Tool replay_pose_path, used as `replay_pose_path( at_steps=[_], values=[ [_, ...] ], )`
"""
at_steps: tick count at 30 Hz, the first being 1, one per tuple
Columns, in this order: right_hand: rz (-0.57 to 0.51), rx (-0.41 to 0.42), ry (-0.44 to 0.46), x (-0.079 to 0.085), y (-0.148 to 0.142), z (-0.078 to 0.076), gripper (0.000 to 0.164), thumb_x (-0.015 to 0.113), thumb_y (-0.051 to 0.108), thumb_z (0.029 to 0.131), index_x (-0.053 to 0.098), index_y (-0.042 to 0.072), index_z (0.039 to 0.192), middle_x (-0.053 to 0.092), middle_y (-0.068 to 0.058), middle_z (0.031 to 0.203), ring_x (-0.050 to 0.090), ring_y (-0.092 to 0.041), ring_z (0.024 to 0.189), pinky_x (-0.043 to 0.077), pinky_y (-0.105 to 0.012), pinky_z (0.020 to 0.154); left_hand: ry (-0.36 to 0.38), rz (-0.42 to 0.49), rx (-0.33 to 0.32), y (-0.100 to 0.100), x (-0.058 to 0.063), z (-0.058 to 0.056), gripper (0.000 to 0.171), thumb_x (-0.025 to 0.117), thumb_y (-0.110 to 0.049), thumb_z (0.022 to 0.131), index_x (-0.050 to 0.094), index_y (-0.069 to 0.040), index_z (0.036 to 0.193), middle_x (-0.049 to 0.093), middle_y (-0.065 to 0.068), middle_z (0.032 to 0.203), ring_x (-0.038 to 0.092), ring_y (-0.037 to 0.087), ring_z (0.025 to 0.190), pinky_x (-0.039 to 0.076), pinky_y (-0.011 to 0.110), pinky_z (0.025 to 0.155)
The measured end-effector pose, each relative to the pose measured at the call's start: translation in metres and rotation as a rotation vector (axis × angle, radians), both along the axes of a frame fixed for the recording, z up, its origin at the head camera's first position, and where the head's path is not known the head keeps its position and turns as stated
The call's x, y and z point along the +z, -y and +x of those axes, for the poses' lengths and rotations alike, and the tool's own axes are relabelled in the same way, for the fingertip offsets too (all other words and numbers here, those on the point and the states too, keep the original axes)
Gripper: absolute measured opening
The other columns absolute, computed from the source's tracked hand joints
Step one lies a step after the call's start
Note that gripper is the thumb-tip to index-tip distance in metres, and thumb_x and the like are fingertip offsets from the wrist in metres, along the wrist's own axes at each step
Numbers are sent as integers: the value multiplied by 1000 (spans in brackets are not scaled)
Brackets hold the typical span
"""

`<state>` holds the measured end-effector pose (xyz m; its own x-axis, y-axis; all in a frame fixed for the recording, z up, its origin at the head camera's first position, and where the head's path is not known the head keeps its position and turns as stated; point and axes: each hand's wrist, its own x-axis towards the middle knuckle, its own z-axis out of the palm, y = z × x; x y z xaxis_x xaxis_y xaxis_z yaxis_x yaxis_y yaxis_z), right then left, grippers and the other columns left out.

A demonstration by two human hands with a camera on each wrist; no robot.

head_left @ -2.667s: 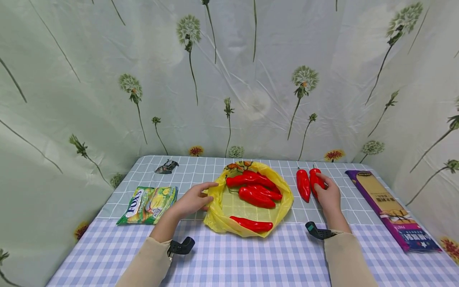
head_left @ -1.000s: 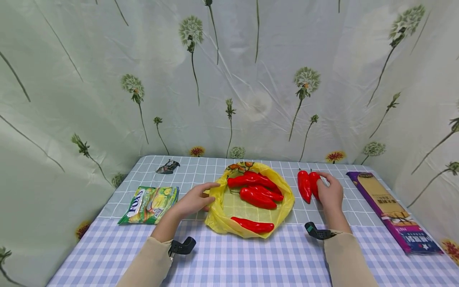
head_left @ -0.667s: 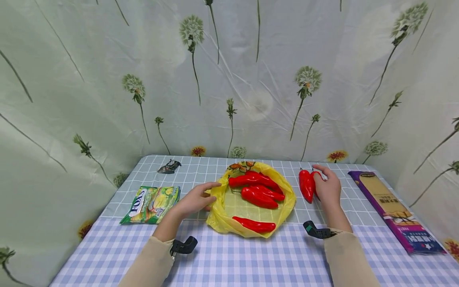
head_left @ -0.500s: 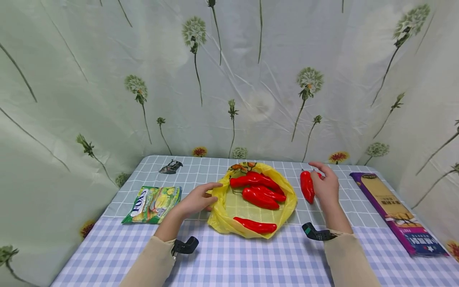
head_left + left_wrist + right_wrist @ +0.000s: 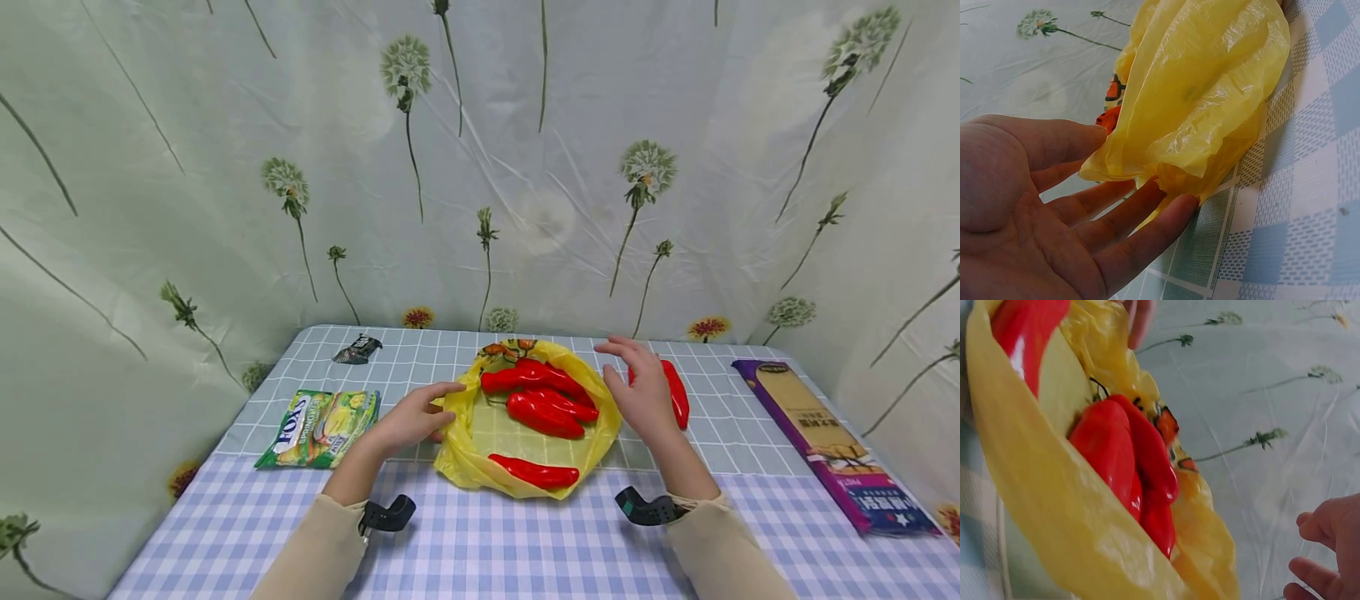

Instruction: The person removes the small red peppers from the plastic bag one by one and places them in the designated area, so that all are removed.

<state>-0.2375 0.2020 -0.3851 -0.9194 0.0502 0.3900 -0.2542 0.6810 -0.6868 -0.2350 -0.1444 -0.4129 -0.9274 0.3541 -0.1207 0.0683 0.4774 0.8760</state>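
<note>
Two beige sleeves (image 5: 311, 546) reach in from the near edge over the bench (image 5: 495, 554), where a blue-and-white checked cloth covers the front. A black wrist mount (image 5: 386, 515) sits at the left cuff and a second wrist mount (image 5: 648, 507) at the right.

Past the cuffs, a yellow bag (image 5: 456, 471) stands at the middle with its mouth spread wide upward. Against the inside of its near wall lies a single red pepper (image 5: 534, 472), crosswise and apart from the others.

The left hand (image 5: 408, 421) touches the bag's left side; its fingers are apart and nearly straight, with the thumb just at the plastic edge. The right hand (image 5: 641, 392) hangs at the bag's right rim, fingers apart and holding nothing.

To the left, near the left forearm, a green FOX'S packet (image 5: 318, 427) lies flat. Well apart on the far right, a long purple packet (image 5: 832, 450) slants away from the near side.

Deeper in the bag, a cluster of red peppers (image 5: 546, 414) lies heaped toward the back wall. Outside, behind the right hand, lie two red peppers (image 5: 677, 396), the left one mostly hidden.

Toward the back left is a small black wrapper (image 5: 357, 349); a dandelion-print curtain (image 5: 540, 167) hangs beyond.
</note>
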Motion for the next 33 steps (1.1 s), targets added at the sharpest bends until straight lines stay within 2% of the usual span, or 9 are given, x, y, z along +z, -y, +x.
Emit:
replay_pose_path(
  at_steps=[5, 11, 14, 21, 26, 33],
  values=[
    [24, 57, 27, 0, 10, 6, 35, 65, 10, 92, 65, 12, 127, 51, -15, 146, 41, -37, 137, 41, -64, 108, 5, 0, 6, -1, 0, 1, 46, 58, -12, 99, 53, -19, 144, 45, 12, 154, 62, 21, 99, 61, 32, 76],
    [-1, 119, 80, 0, 22, 10, 36, 66, 12, 93, 65, 14, 128, 53, -12, 144, 43, -35, 137, 45, -61, 106, 2, -10, 18, 1, 0, 0, 46, 58, -12, 99, 53, -20, 144, 46, 10, 153, 63, 21, 98, 60, 31, 74],
    [-1, 176, 115, -1, 28, 13, 39, 67, 11, 92, 63, 15, 131, 54, -12, 144, 45, -35, 137, 47, -58, 105, 0, -18, 17, 1, -1, 0, 46, 59, -13, 99, 54, -21, 144, 46, 10, 153, 62, 22, 100, 60, 31, 75],
    [-21, 308, 186, -6, 34, 19, 49, 71, 7, 88, 59, 15, 135, 52, -13, 144, 54, -37, 128, 57, -48, 93, -6, -9, -9, -1, -1, 1, 46, 58, -12, 99, 52, -18, 145, 45, 13, 153, 63, 21, 98, 60, 32, 75],
    [-20, 418, 237, -9, 38, 22, 46, 71, 8, 90, 59, 14, 134, 57, -13, 137, 58, -36, 121, 58, -44, 93, -5, -14, -4, -1, -2, 2, 45, 58, -12, 99, 53, -18, 144, 45, 12, 153, 63, 21, 98, 60, 32, 74],
    [-1, 574, 338, -13, 44, 26, 50, 70, 12, 92, 55, 17, 139, 58, -12, 139, 62, -31, 119, 60, -37, 90, -7, -11, -5, -1, -2, 1, 46, 58, -12, 99, 53, -18, 144, 45, 12, 153, 63, 21, 100, 60, 32, 75]
  ],
)
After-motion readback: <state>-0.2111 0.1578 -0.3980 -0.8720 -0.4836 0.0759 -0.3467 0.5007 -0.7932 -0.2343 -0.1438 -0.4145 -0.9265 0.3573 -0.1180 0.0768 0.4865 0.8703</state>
